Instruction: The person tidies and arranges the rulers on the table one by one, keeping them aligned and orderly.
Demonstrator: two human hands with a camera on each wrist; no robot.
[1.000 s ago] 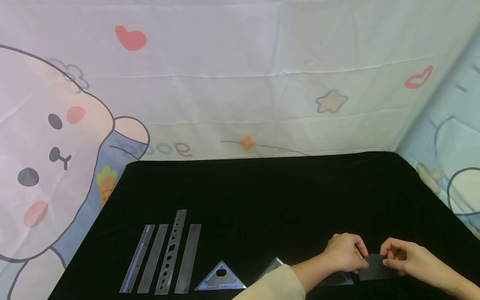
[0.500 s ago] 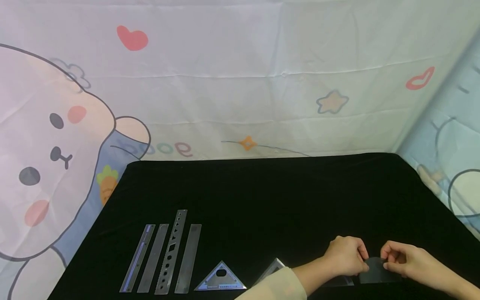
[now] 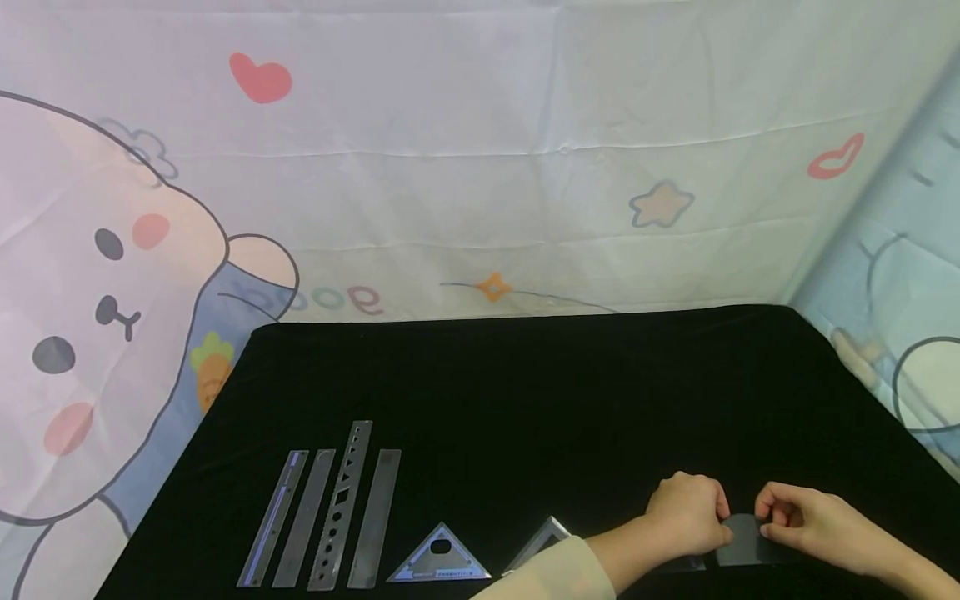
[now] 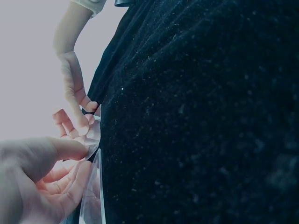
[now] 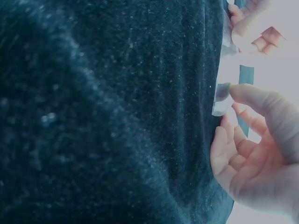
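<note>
A clear, half-round protractor (image 3: pixel 744 543) lies flat-side toward the person at the near right of the black cloth. My left hand (image 3: pixel 686 514) pinches its left edge, thumb on top in the left wrist view, where the protractor (image 4: pixel 94 133) shows at the cloth's edge. On the other side my right hand (image 3: pixel 821 527) pinches its right end between thumb and fingers; the right wrist view has the protractor's tip (image 5: pixel 223 100) by that thumb. Just left of it, a clear drawing piece (image 3: pixel 686 564) shows only a corner under my left wrist.
Four-sided straight rulers, including a stencil ruler (image 3: pixel 341 504), stand in a row at the left. A triangular set square (image 3: pixel 440 558) lies beside them. Another set square (image 3: pixel 546 535) is partly covered by my left sleeve (image 3: pixel 558 575). A printed curtain (image 3: pixel 480 167) hangs behind the table.
The protractor and both hands have come slightly nearer the table's front edge. Both hands keep their pinch, and the rulers have stayed in place.
</note>
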